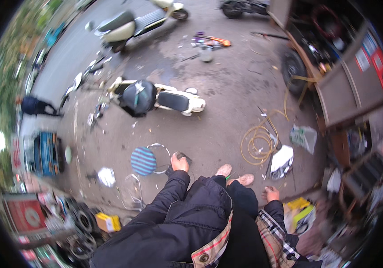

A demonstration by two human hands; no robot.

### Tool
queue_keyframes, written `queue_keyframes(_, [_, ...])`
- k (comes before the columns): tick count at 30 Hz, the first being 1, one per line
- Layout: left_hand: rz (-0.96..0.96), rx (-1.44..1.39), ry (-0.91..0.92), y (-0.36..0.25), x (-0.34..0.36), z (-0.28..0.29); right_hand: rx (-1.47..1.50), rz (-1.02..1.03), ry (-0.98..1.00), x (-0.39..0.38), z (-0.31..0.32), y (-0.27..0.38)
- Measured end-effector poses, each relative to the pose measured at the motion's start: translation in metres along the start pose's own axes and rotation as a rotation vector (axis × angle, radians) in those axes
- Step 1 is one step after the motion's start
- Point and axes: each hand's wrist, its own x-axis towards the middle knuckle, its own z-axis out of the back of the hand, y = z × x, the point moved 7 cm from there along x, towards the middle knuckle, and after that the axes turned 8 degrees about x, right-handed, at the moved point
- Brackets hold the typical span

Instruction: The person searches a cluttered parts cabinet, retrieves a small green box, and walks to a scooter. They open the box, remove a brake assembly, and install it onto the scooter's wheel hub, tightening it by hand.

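My left hand (179, 163) grips a small dark object (184, 157), too unclear to name, out in front of my body. Just left of it stands a stool with a round blue-striped cushion (143, 161) and a metal ring (164, 169). My right hand (270, 193) hangs low by my side, its fingers loosely bent and apparently holding nothing. Beyond it, a coiled yellow hose (257, 156) and a white item (282, 161) lie on the ground. A cream scooter (173, 102) with a dark seat stands farther ahead. My shoes (235, 176) show below.
More scooters (129, 27) stand at the back. A wheeled cabinet (348, 89) with tools fills the right side. A person in dark clothes (35, 106) is at the left, near a blue vehicle (44, 152). Tyres (84, 219), a yellow box (107, 221) and assorted clutter line the lower edges.
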Motion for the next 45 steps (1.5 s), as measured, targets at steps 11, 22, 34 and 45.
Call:
queue_keyframes(11, [0.662, 0.131, -0.451, 0.157, -0.16, 0.128, -0.432, -0.077, 0.323, 0.122, -0.061, 0.146])
queue_keyframes(22, [1.5, 0.308, -0.2, 0.177, -0.405, 0.016, -0.745, -0.045, 0.486, 0.214, -0.192, 0.29])
queue_keyframes(34, [0.826, -0.522, -0.179, 0.093, 0.142, -0.096, -0.783, 0.482, 0.149, 0.188, -0.22, 0.523])
queue_keyframes(45, [0.408, -0.55, -0.024, -0.358, 0.381, -0.22, -0.845, 0.242, -0.033, 0.339, -0.078, 0.502])
